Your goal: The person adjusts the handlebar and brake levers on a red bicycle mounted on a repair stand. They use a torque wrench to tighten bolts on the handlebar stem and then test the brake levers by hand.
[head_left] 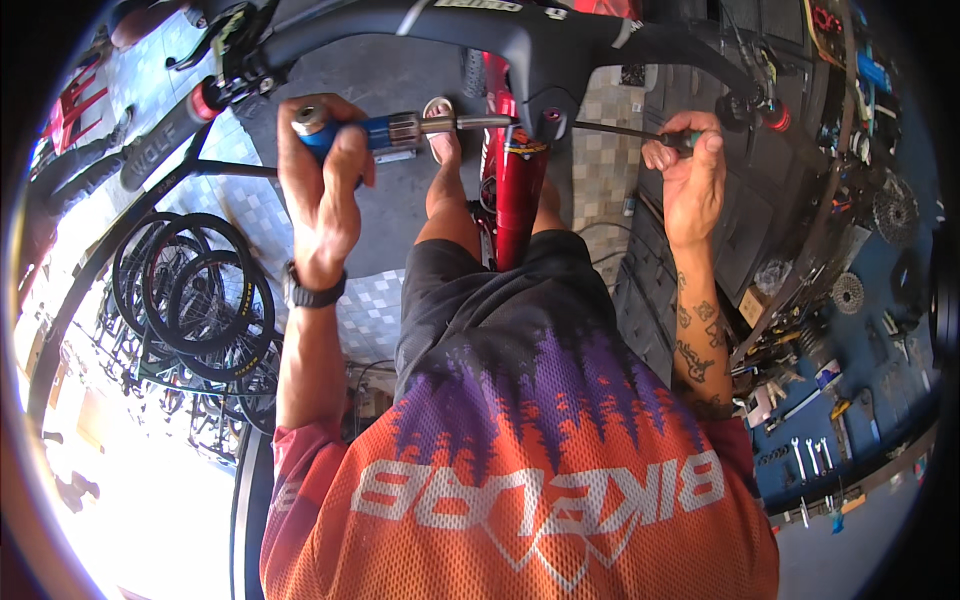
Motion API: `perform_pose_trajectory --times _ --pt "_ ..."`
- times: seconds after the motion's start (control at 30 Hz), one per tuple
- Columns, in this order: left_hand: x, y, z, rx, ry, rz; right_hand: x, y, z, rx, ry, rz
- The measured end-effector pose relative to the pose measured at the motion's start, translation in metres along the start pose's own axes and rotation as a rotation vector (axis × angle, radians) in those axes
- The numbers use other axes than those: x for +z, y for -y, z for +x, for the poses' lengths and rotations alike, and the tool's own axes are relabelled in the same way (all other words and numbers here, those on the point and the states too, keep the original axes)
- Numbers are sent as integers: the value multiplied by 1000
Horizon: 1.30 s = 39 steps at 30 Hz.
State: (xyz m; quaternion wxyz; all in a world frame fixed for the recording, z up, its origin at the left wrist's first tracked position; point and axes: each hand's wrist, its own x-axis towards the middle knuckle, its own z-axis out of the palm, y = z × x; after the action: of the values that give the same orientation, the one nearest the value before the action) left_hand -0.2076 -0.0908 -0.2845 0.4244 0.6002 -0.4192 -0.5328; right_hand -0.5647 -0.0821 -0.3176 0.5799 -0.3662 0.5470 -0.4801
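from where i'm standing, the person is bending over a bicycle, and its black stem (545,90) is sitting straight ahead of them, above a glossy red frame tube (517,200) that is running back between their bare legs. the left hand (325,185) is closing firmly around a thick blue and silver tool (385,132), its thumb lying along the near side. the metal shank of that tool is pointing across to the left side of the stem's lower end; i can't tell whether its tip is seated in anything. over on the other side, the right hand (692,185) is gripping a green-handled tool (688,139) between curled fingers and thumb, and its thin dark shaft is reaching inward to the right side of the stem, roughly opposite the first tool. whether that end is engaging, i can't tell either.

the wide black handlebar (420,30) is stretching out beyond both hands. a dark watch (313,287) is circling the left wrist, and an orange and purple jersey (540,430) is covering the torso. several bicycle wheels (205,300) are hanging together off to the left, while silver wrenches (805,457) are lining a blue tool board (880,390) on the right.
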Motion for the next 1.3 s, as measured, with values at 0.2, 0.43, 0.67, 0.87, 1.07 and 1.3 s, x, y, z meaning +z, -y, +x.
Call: perform_pose_trajectory --times 0.2,0.43,0.67,0.87,1.07,1.3 --pt "-54 -30 20 -231 570 116 -5 3 3 1 66 -60" --pt "-61 -25 39 109 631 564 -8 1 5 -40 75 -80" --pt "-56 2 42 610 501 653 -14 -1 6 -32 72 -54" --pt "-53 10 52 726 441 597 -10 4 11 -41 62 -61" --pt "-64 -4 46 330 371 586 -13 0 9 -75 49 -9" --pt "-82 -17 -14 -327 371 -192 -18 49 -11 -125 -7 -237"
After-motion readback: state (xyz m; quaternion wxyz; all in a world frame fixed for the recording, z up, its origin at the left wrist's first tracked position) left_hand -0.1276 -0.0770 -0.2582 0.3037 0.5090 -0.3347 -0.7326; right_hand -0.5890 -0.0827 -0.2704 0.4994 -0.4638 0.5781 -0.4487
